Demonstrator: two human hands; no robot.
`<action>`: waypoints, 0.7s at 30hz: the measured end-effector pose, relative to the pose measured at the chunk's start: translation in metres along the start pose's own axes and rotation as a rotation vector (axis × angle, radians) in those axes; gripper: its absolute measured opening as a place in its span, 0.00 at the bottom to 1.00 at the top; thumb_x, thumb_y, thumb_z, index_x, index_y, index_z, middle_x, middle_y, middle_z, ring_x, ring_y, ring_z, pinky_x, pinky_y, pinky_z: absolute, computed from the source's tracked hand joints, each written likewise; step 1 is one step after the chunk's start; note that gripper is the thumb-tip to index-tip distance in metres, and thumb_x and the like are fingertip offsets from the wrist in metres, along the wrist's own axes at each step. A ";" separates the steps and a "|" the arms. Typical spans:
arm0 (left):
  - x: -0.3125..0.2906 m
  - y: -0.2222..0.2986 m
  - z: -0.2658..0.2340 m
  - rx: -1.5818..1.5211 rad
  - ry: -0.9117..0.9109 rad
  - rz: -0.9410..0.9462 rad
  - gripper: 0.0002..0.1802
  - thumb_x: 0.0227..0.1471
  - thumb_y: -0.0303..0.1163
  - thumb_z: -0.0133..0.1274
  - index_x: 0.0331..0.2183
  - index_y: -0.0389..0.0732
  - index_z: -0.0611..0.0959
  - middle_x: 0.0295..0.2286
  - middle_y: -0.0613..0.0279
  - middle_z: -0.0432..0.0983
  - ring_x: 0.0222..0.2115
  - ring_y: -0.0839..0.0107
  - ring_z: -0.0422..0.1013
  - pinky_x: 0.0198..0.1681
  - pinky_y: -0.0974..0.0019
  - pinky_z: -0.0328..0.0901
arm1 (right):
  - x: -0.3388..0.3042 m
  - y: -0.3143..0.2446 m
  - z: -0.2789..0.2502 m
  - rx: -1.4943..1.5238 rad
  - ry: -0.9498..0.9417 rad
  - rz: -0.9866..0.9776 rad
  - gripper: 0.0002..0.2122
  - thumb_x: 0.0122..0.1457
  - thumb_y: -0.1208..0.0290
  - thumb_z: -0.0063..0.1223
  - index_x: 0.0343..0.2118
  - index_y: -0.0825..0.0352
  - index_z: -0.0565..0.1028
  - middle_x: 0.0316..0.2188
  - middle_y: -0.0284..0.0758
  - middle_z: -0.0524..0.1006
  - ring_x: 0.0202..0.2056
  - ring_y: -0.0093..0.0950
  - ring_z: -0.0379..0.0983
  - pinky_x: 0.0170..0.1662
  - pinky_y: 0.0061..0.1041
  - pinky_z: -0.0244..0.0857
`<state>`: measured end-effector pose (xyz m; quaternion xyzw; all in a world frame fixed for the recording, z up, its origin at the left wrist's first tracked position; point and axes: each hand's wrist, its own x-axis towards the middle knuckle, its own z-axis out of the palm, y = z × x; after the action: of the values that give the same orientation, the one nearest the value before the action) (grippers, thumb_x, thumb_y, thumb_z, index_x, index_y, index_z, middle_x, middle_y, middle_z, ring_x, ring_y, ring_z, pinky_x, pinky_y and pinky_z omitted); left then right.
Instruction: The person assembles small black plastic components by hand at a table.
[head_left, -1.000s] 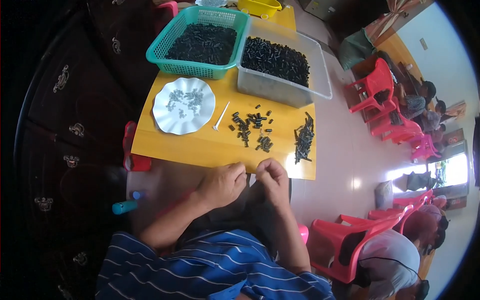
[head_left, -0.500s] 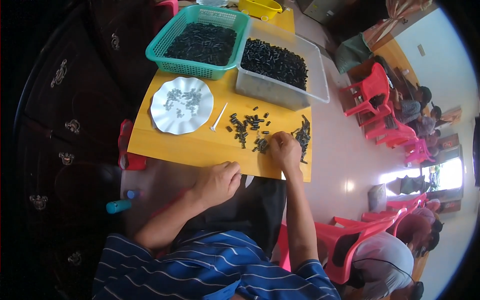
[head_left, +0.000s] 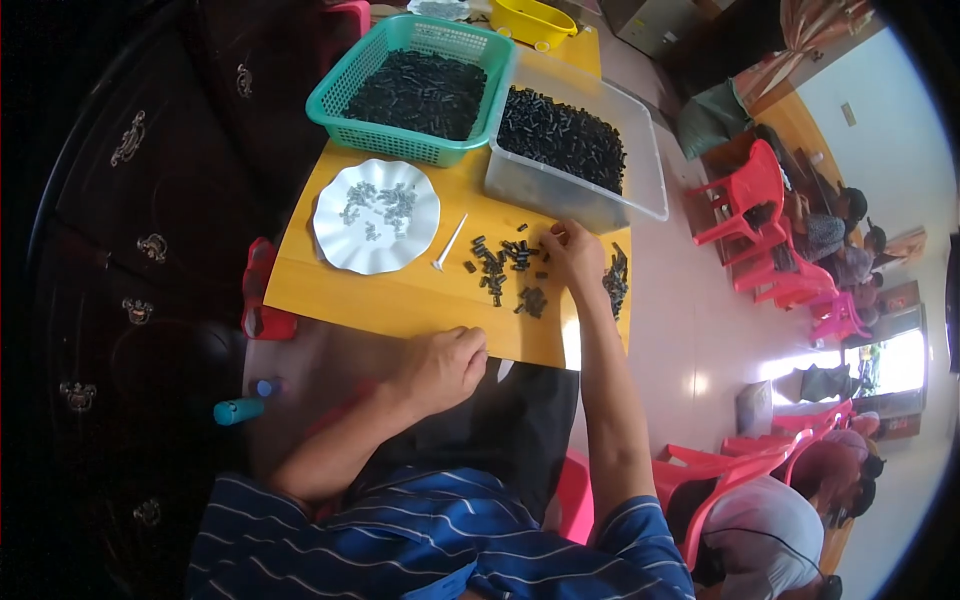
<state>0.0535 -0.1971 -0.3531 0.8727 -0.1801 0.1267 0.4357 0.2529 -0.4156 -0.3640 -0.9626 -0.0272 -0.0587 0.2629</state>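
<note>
At the near edge of the yellow table (head_left: 380, 308), my left hand (head_left: 447, 368) is curled closed, and whatever its fingers may hold is hidden. My right hand (head_left: 578, 258) reaches farther over the tabletop with fingertips pinched together beside a loose pile of small black tube-like pieces (head_left: 493, 265). Anything in that pinch is too small to make out. A smaller cluster of pieces (head_left: 532, 301) lies nearer me. More black pieces (head_left: 617, 278) are heaped at the right edge, partly behind my right wrist. A thin white pointed stick (head_left: 452, 243) lies left of the pile.
A scalloped white plate (head_left: 335, 245) holds small clear pieces. Behind it stand a green perforated basket (head_left: 400, 145) and a translucent bin (head_left: 555, 192), both full of black pieces. A yellow tub (head_left: 535, 22) sits at the far end. Pink chairs (head_left: 755, 190) and seated people are on the right.
My right hand has moved away from me, from the nearer cluster to the far right side of the pile. My left hand stays closed at the table edge. The view has shifted slightly.
</note>
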 end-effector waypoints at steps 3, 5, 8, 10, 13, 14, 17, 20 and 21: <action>-0.001 -0.001 0.000 0.013 0.004 0.008 0.06 0.53 0.29 0.54 0.27 0.39 0.75 0.22 0.52 0.76 0.24 0.50 0.75 0.28 0.51 0.68 | 0.012 0.004 0.006 -0.053 0.001 -0.066 0.13 0.55 0.62 0.61 0.35 0.66 0.82 0.28 0.41 0.83 0.31 0.38 0.81 0.38 0.34 0.73; -0.001 -0.002 0.001 0.016 0.007 0.009 0.06 0.53 0.29 0.55 0.27 0.39 0.75 0.22 0.53 0.76 0.24 0.50 0.75 0.28 0.51 0.68 | 0.017 0.004 0.005 -0.105 -0.024 -0.131 0.10 0.53 0.62 0.60 0.30 0.63 0.83 0.27 0.43 0.82 0.32 0.44 0.80 0.37 0.40 0.74; -0.001 -0.001 -0.002 0.023 -0.003 -0.009 0.05 0.52 0.27 0.55 0.27 0.39 0.76 0.23 0.53 0.76 0.25 0.51 0.75 0.28 0.51 0.68 | 0.018 0.006 0.009 -0.133 0.033 -0.204 0.09 0.53 0.64 0.60 0.28 0.64 0.83 0.25 0.44 0.82 0.31 0.44 0.80 0.37 0.41 0.74; -0.001 0.000 -0.003 0.028 -0.015 -0.031 0.04 0.51 0.26 0.56 0.27 0.39 0.77 0.23 0.54 0.77 0.25 0.51 0.75 0.29 0.52 0.68 | 0.012 0.008 0.007 -0.116 0.038 -0.209 0.08 0.53 0.65 0.59 0.29 0.64 0.82 0.26 0.44 0.82 0.31 0.44 0.80 0.37 0.40 0.74; 0.000 0.000 -0.002 -0.004 -0.004 -0.024 0.04 0.51 0.26 0.56 0.27 0.39 0.76 0.22 0.54 0.76 0.25 0.51 0.75 0.28 0.52 0.68 | -0.005 0.008 -0.002 -0.019 0.139 -0.242 0.06 0.55 0.69 0.59 0.32 0.65 0.82 0.26 0.45 0.81 0.30 0.43 0.80 0.36 0.37 0.73; -0.001 0.000 -0.002 -0.024 0.016 -0.017 0.04 0.51 0.26 0.56 0.27 0.39 0.76 0.22 0.54 0.76 0.25 0.51 0.75 0.28 0.53 0.68 | -0.013 0.001 -0.008 0.065 0.232 -0.277 0.06 0.56 0.71 0.58 0.33 0.65 0.81 0.27 0.45 0.81 0.29 0.42 0.80 0.35 0.36 0.73; 0.002 0.004 -0.005 -0.047 0.032 -0.008 0.04 0.51 0.25 0.56 0.27 0.39 0.76 0.23 0.54 0.77 0.24 0.52 0.75 0.28 0.54 0.68 | -0.044 -0.002 -0.030 0.536 0.145 -0.102 0.06 0.65 0.72 0.53 0.36 0.70 0.77 0.28 0.35 0.80 0.32 0.24 0.78 0.36 0.25 0.70; 0.001 0.006 -0.008 -0.089 0.047 -0.027 0.04 0.51 0.24 0.56 0.28 0.39 0.76 0.23 0.54 0.77 0.25 0.53 0.76 0.28 0.55 0.68 | -0.097 -0.033 -0.043 0.892 0.026 0.002 0.05 0.69 0.73 0.47 0.43 0.68 0.71 0.35 0.32 0.79 0.39 0.21 0.77 0.40 0.21 0.69; 0.001 0.006 -0.007 -0.134 0.066 -0.030 0.04 0.51 0.24 0.56 0.28 0.39 0.76 0.24 0.54 0.77 0.25 0.53 0.76 0.28 0.56 0.68 | -0.113 -0.036 -0.043 0.956 -0.016 0.045 0.05 0.70 0.73 0.45 0.44 0.67 0.69 0.35 0.33 0.80 0.38 0.22 0.78 0.40 0.21 0.70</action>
<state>0.0519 -0.1946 -0.3441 0.8396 -0.1606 0.1363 0.5007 0.1333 -0.4094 -0.3238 -0.7347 -0.0325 -0.0266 0.6770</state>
